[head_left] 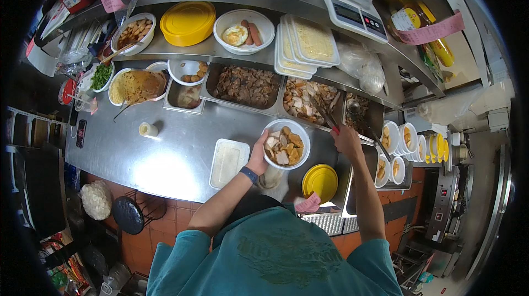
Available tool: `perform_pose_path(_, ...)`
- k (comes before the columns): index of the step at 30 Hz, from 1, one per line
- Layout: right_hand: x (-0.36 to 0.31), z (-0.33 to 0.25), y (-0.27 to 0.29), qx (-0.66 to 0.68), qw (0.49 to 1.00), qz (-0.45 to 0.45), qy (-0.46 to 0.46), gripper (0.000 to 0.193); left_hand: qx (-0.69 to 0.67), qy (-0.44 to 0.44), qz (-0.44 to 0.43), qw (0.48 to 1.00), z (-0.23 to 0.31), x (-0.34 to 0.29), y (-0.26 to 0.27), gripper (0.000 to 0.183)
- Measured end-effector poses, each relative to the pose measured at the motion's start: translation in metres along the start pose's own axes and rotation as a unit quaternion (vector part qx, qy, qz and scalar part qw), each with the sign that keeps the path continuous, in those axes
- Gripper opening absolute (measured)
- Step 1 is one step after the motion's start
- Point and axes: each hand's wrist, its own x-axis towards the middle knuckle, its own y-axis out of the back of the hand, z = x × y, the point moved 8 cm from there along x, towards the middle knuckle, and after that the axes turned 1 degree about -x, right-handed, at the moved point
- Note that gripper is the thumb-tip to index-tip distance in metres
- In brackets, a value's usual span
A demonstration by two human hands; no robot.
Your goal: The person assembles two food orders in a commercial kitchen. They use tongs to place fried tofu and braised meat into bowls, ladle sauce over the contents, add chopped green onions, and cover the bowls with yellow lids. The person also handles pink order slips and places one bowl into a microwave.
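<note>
My left hand (258,154) is closed on the side of a round white bowl (308,144) that holds brown and pale chunks of food. In my right hand (347,140) is a pair of red-handled tongs (325,114). Their metal tips reach into a steel pan (303,122) of pale sliced meat at the back of the counter. Left of it, another steel pan (242,107) contains dark chopped meat. A ladle (353,107) rests in the pan to the right. Close to my left wrist lies a white rectangular tub (213,172) with pale contents.
Over the pans runs a steel shelf (184,52) with a yellow lid (188,23), a bowl of egg and sausage (220,45), and stacked tubs (314,42). Higher up is a scale (352,6). Another yellow lid (320,183) sits before me. Several filled bowls (390,136) stand at right.
</note>
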Motion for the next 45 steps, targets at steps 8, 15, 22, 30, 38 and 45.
perform_pose_path(8,-0.042,0.042,-0.048,0.519,0.801,-0.245,-0.17,0.045,0.004,-0.004,-0.006,1.0,0.003,0.002,-0.012,0.054)
perform_pose_path(15,-0.06,0.046,-0.038,0.632,0.711,-0.254,-0.173,0.039,0.009,-0.011,-0.004,1.0,0.005,0.003,-0.011,0.053)
perform_pose_path(22,-0.06,0.031,-0.007,0.378,0.894,-0.198,-0.138,0.029,0.014,-0.002,0.014,1.0,0.005,0.005,-0.01,0.053)
perform_pose_path(30,0.012,0.005,-0.006,0.167,0.934,-0.298,-0.108,0.033,0.015,-0.007,0.017,1.0,0.003,0.003,-0.011,0.054)
perform_pose_path(38,-0.022,0.034,0.005,0.353,0.883,-0.276,-0.141,0.027,-0.002,-0.005,0.011,1.0,0.002,0.003,-0.012,0.055)
perform_pose_path(45,-0.125,0.043,0.034,0.444,0.851,-0.254,-0.118,0.022,-0.009,0.014,0.003,1.0,-0.003,0.001,-0.011,0.054)
